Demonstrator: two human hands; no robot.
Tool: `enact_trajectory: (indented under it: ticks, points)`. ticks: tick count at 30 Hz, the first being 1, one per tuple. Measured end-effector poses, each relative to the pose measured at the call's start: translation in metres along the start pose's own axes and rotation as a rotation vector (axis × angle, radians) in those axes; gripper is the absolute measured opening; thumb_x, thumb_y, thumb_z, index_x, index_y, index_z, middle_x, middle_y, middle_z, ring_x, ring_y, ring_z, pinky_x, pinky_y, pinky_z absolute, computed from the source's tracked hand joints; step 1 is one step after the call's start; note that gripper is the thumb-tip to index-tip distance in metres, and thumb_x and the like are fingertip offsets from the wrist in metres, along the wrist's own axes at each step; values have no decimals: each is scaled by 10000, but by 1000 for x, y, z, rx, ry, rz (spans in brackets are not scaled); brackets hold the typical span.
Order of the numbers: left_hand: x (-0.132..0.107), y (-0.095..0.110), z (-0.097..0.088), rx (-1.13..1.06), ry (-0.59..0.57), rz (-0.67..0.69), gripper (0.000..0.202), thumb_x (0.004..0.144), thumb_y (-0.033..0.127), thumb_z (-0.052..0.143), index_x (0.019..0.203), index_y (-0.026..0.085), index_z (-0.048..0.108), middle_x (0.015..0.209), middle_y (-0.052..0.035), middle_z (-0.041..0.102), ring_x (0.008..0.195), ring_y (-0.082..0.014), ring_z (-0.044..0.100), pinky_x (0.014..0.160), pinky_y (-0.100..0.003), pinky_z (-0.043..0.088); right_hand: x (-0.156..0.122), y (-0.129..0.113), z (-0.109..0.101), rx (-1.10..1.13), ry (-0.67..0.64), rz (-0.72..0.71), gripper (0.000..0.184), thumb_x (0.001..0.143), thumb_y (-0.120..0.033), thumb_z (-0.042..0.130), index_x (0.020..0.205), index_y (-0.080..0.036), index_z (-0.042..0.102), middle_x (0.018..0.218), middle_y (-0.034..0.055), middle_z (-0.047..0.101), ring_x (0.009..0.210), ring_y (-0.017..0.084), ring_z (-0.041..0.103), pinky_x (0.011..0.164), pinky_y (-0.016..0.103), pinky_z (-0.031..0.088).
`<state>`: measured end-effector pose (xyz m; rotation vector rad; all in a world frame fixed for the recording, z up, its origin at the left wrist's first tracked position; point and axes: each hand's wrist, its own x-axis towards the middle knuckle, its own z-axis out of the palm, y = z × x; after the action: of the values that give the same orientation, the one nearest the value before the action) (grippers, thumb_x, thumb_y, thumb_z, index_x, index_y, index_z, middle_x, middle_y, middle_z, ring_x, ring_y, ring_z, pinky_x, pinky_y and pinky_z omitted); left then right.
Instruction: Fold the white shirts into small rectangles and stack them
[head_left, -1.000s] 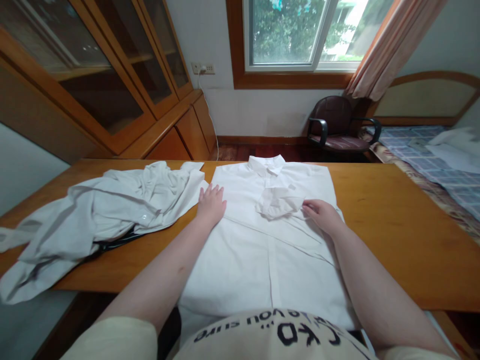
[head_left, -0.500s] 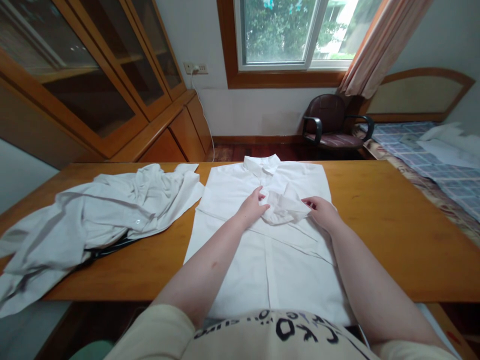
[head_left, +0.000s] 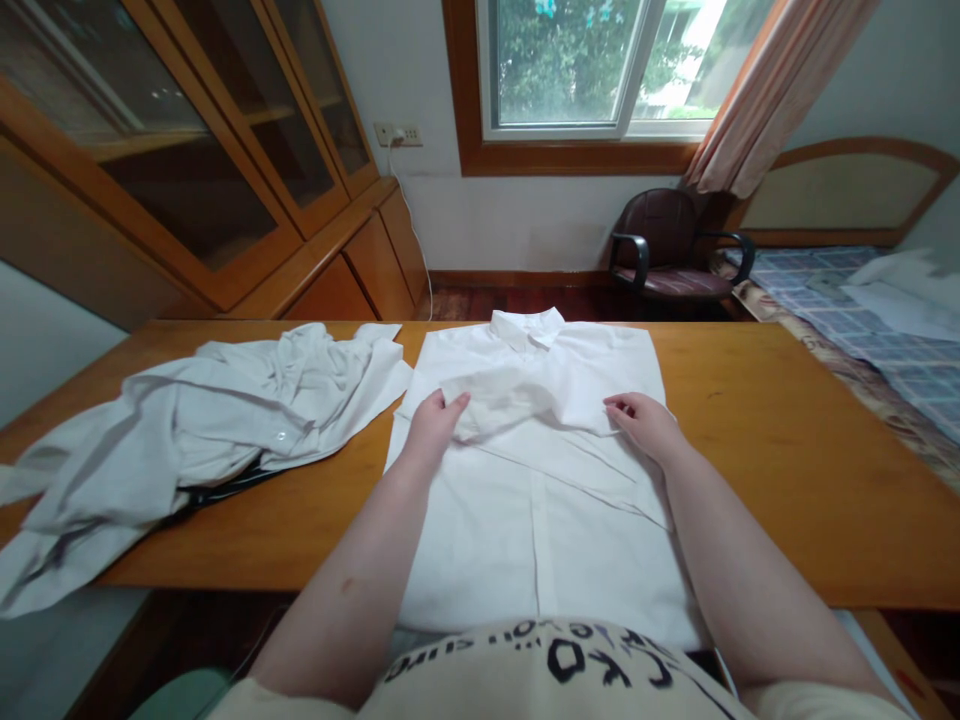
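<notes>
A white collared shirt [head_left: 480,540] lies front up on the table, its collar [head_left: 527,327] at the far side. One sleeve [head_left: 502,400] stretches across the chest, slightly raised and wrinkled. My left hand [head_left: 439,422] pinches the sleeve's left end between thumb and fingers. At the shirt's right side, my right hand [head_left: 637,418] is closed on the sleeve's other part with its fingertips. Long creases run over the shirt below the sleeve.
A heap of white clothing [head_left: 225,420] with something black beneath it lies on the left of the wooden table [head_left: 780,470]. Beyond stand a glass-doored cabinet [head_left: 300,225], an armchair [head_left: 667,245] and a bed [head_left: 847,290]. A green round object [head_left: 180,695] sits below the near edge.
My left hand has moved left with the sleeve's end, and the bunched sleeve has spread out across the chest. My right hand has stayed nearly in place.
</notes>
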<state>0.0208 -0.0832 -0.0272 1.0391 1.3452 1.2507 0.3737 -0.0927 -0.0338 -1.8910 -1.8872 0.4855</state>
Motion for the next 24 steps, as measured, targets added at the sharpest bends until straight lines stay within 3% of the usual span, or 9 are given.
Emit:
enact_trajectory:
  ticks: [3,6,10,13,17,20,24]
  points:
    - [9,-12,-30,111,158,15,364,675,462,696,884,167,657,826,-50,714,783,-211,666,754,-327,506,-1,-2,-2,-3,-4,9,288,829,-391,520,978,-242,717,839,25,688,717,171,583,626,271,410]
    - [13,-20,-44,166,170,-1,365,665,478,685,852,169,629,756,-36,694,704,-198,649,681,-303,496,-2,-4,-4,3,-16,34,302,831,-423,521,979,-246,715,833,21,688,708,170,586,613,270,405]
    - [13,-19,-41,312,178,-36,367,704,465,647,917,167,629,793,-50,697,740,-212,653,688,-306,494,-3,-6,-4,37,-34,49,326,832,-437,512,984,-229,712,830,24,686,703,168,582,612,274,408]
    - [11,-15,-33,405,136,-26,371,729,421,626,1005,174,618,943,-77,704,881,-231,655,759,-319,499,-2,-3,-5,42,4,57,335,828,-430,515,981,-207,712,847,40,683,723,175,585,648,285,426]
    - [7,-11,-29,156,47,-35,518,713,315,617,1213,207,535,1104,-75,673,929,-207,655,740,-298,516,1,12,-20,-36,187,199,363,828,-422,513,992,-166,712,882,90,683,776,212,600,685,310,438]
    - [4,-5,-30,-29,-20,-138,493,674,298,619,1153,187,576,941,-48,692,760,-184,661,599,-264,498,2,27,-34,-109,289,411,350,831,-391,493,974,-161,715,909,120,693,819,247,615,679,325,436]
    - [6,-2,-33,1,47,-157,356,617,349,675,911,152,647,681,-2,634,611,-149,601,525,-227,437,3,35,-41,-160,176,599,413,808,-472,513,975,-149,712,939,154,699,844,282,628,671,341,443]
